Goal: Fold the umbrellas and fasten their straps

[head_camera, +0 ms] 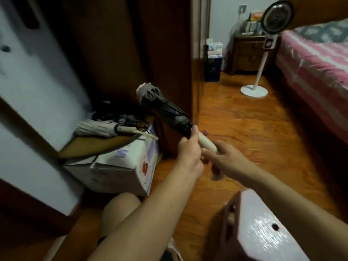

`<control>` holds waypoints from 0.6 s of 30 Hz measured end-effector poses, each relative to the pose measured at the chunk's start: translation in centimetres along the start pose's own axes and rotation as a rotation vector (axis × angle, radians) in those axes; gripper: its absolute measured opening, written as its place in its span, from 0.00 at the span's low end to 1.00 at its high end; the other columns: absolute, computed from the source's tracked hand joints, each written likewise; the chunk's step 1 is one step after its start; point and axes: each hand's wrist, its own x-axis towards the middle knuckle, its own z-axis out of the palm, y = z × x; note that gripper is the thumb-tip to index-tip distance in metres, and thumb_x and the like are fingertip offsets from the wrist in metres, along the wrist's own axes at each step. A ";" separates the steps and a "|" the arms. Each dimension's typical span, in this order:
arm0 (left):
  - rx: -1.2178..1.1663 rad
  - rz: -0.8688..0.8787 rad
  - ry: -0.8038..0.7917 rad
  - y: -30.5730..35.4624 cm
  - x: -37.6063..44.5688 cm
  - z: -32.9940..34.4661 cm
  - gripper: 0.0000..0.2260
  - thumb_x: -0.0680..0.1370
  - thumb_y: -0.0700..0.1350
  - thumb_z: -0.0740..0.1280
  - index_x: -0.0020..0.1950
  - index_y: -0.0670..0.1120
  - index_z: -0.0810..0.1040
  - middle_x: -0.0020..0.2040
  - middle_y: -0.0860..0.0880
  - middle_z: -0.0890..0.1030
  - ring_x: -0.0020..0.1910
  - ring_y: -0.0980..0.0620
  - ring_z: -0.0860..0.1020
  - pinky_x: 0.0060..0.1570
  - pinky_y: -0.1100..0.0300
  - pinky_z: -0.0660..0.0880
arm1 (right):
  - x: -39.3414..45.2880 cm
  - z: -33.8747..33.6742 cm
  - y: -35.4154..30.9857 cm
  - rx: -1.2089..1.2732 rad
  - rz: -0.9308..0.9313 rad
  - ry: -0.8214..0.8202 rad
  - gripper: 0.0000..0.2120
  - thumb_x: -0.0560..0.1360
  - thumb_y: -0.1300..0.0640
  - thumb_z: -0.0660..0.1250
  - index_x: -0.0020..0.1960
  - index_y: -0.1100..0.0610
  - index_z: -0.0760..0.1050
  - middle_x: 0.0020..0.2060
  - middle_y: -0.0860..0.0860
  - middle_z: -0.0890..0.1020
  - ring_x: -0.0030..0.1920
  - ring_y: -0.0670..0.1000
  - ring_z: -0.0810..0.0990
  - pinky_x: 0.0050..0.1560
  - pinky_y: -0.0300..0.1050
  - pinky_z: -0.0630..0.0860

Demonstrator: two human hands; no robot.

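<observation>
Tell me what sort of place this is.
Most likely a home bedroom. A bed with a pink striped cover stands on the right, a wooden nightstand and a standing fan beside it, on a wooden floor.

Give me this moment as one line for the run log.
left hand: grips umbrella | right hand: holds handle | strap: unclear

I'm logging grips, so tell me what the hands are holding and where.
Both hold the black umbrella: left hand where canopy meets the cream handle, right hand at the handle's end.
</observation>
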 end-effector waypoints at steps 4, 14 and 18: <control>0.137 0.050 -0.090 4.7 2.4 -5.8 0.17 0.85 0.54 0.61 0.67 0.45 0.75 0.54 0.50 0.86 0.61 0.46 0.81 0.66 0.47 0.75 | 5.3 3.5 -3.6 -0.182 -0.042 -0.081 0.11 0.82 0.46 0.64 0.58 0.53 0.76 0.37 0.51 0.78 0.31 0.47 0.73 0.29 0.41 0.69; 1.849 0.047 0.284 17.4 15.4 -35.0 0.27 0.83 0.52 0.61 0.82 0.54 0.59 0.79 0.44 0.65 0.75 0.42 0.67 0.70 0.47 0.69 | 24.7 14.3 -6.3 -0.338 -0.175 -0.101 0.11 0.83 0.47 0.63 0.55 0.55 0.74 0.40 0.50 0.78 0.34 0.48 0.75 0.30 0.40 0.69; 2.069 -0.164 0.083 18.2 18.8 -40.7 0.35 0.83 0.46 0.62 0.83 0.59 0.45 0.84 0.44 0.46 0.82 0.39 0.51 0.76 0.43 0.62 | 33.2 18.5 -8.4 -0.696 -0.393 -0.051 0.10 0.83 0.44 0.62 0.53 0.50 0.70 0.41 0.49 0.79 0.37 0.50 0.78 0.33 0.46 0.71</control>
